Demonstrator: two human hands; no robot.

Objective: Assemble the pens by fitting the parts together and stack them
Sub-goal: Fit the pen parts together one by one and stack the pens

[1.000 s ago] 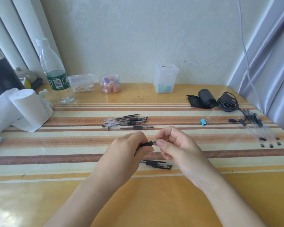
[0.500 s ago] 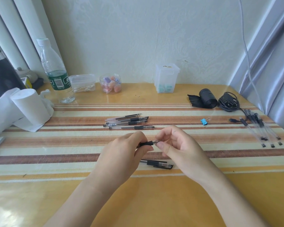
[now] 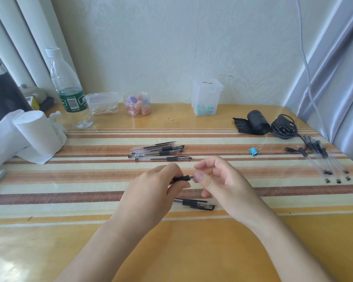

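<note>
Gripping the pen (image 3: 181, 178) as before, the left hand (image 3: 151, 192) stays put while the right hand (image 3: 222, 180) pinches its tip, outer fingers now looser.

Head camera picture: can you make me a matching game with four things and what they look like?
Things:
1. bottle
2. clip
3. left hand
4. jar

Looks:
A. blue
B. grips a pen
C. green label
D. pink and purple pieces inside

Pairs: 1-C, 2-A, 3-B, 4-D
</note>
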